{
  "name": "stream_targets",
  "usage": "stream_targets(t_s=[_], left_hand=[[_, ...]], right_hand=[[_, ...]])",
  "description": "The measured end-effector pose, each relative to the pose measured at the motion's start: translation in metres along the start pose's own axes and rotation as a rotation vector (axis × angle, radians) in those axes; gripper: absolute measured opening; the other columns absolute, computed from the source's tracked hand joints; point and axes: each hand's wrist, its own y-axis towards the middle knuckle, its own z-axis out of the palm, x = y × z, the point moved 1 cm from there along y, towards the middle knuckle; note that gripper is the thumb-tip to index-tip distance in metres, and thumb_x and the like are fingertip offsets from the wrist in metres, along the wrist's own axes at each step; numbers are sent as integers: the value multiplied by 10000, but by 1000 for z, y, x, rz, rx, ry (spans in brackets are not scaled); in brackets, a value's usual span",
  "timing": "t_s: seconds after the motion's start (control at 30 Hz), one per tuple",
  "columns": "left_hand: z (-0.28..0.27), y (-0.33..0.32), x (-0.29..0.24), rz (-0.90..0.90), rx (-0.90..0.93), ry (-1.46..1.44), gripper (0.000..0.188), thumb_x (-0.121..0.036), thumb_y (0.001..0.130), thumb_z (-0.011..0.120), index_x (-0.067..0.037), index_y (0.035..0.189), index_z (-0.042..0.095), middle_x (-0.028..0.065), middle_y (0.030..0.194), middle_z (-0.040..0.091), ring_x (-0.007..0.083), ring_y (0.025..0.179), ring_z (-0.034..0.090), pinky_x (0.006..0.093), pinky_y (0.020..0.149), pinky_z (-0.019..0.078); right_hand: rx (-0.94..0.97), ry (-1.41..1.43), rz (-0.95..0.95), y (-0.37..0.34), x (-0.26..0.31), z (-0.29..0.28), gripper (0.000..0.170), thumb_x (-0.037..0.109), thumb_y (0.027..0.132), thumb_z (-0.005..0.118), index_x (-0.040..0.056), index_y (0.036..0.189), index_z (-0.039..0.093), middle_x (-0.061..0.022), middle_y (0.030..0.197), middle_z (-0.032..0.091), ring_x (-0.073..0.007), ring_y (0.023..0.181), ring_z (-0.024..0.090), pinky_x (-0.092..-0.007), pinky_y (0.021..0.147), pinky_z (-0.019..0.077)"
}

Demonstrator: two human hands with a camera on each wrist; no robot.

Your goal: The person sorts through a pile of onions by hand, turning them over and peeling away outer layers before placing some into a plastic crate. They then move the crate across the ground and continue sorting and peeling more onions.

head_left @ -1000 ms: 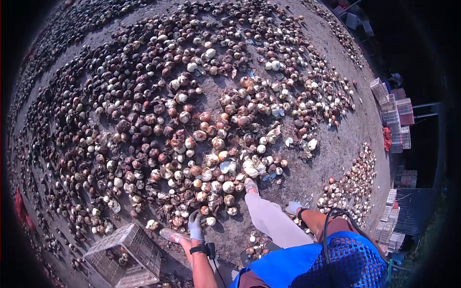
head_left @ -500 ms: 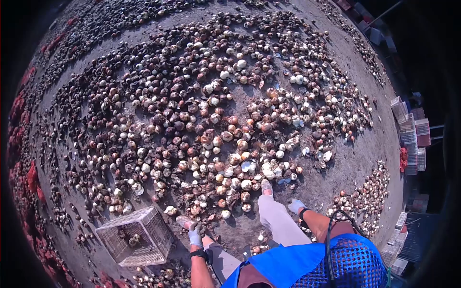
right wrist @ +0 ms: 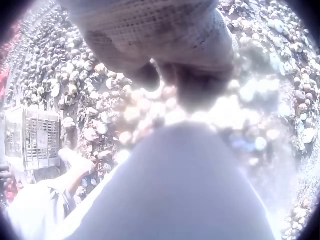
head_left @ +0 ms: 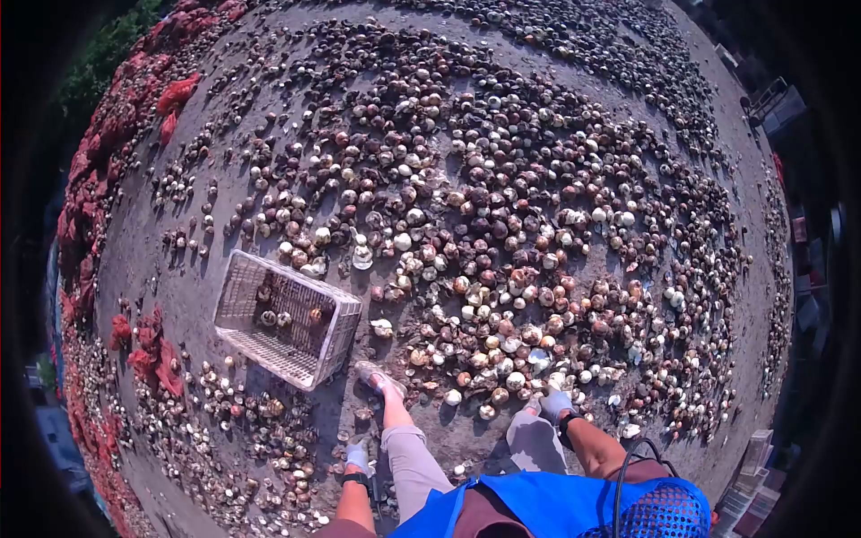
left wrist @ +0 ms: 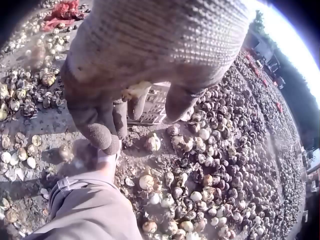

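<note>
- Onions [head_left: 515, 381] cover the ground [head_left: 139, 233] in broad, uneven spreads, thickest in the middle and to the right, with another patch near left; many have loose, torn skins.
- Crate [head_left: 337, 345] stands on the ground left of the middle, its inside in view with a few onions in it.
- Left hand [head_left: 358, 455], gloved, hangs beside the left leg [head_left: 414, 455]; the fingers are bent, the thumb apart. Something pale shows between them, perhaps an onion, but I cannot tell whether it is held.
- Right hand [head_left: 556, 403], also gloved, is by the right leg [head_left: 535, 439], close to onions. Its fingers point down with a narrow gap; glare and shadow hide whether they hold anything.
- Red nets [head_left: 82, 211] lie along the left edge.
</note>
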Motion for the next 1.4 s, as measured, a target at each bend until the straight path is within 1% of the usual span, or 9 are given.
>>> stream_targets(t_s=[0.57,0.7,0.83,0.93,0.97,1.17,1.27,1.3,1.4], left_hand=[[-223,-38,48,-192,-297,-566,206,-143,1012,447,-135,1152,597,84,930,650,188,619,620,318,475,461],[-208,2,195,-282,-213,-601,255,-249,935,579,-137,1162,603,137,993,668,272,752,669,363,592,555],[-169,-47,171,-186,-212,-232,416,-188,868,650,-88,1267,587,102,1144,656,243,1099,592,338,976,456],[-149,-71,150,-6,-113,231,315,-143,956,520,-82,1249,618,161,1291,578,284,1138,591,374,958,508],[-145,-97,86,-200,-228,-637,249,-119,947,568,-50,1185,600,86,1150,614,205,929,653,330,725,605],[-128,-106,61,-498,-335,-956,642,-114,851,701,-26,1403,385,82,1053,665,197,743,652,310,613,546],[-94,-112,118,-196,-280,-839,416,-172,893,663,-64,1269,522,67,959,664,160,679,626,283,556,503],[-87,-117,110,-463,-282,-1285,356,-172,901,649,-75,1231,558,60,956,668,160,674,626,277,545,491],[-77,-129,90,-474,-280,-870,356,-242,882,679,-86,1194,611,40,1007,655,165,739,638,293,618,527]], right_hand=[[212,-565,-823,-34,598,131,409,296,864,579,98,1222,577,-210,1079,673,-383,1035,633,-473,882,493],[209,-730,-887,-36,648,156,394,242,843,574,100,1210,590,-192,1123,661,-377,1079,614,-461,891,497],[227,-887,-852,-24,665,184,414,264,848,564,121,1235,597,-184,1230,616,-372,1163,565,-480,946,470],[166,-1115,-1014,-6,660,205,489,273,876,519,125,1341,520,-189,1313,565,-385,1226,519,-499,998,421],[191,-1140,-1025,-3,660,213,524,274,887,502,126,1389,480,-190,1363,529,-381,1263,492,-510,1030,390],[327,-1452,-1053,24,669,233,673,432,935,473,159,1520,282,-176,1540,325,-363,1413,319,-528,1152,231],[348,-1464,-1033,39,673,242,548,317,943,458,144,1458,382,-191,1487,390,-395,1364,379,-533,1145,243],[334,-1458,-1049,51,669,252,505,285,938,463,137,1420,432,-192,1448,440,-400,1331,420,-538,1136,255],[348,-1490,-1179,59,677,266,462,278,838,624,102,1259,548,-215,1241,582,-412,1130,574,-524,954,442]])
